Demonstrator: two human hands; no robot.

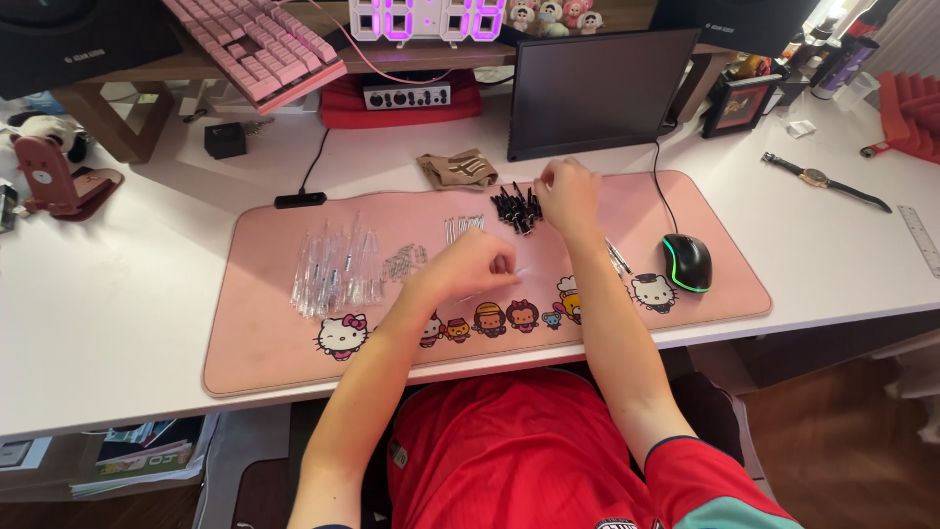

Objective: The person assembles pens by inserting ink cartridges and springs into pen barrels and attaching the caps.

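R hand (566, 193) fingers touching black caps (516, 208) pile

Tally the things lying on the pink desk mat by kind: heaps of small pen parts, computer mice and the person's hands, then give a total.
Heaps of small parts: 4, namely clear tubes, springs, thin refills, black caps
Computer mouse: 1
Hands: 2, left hand and right hand
Total: 7
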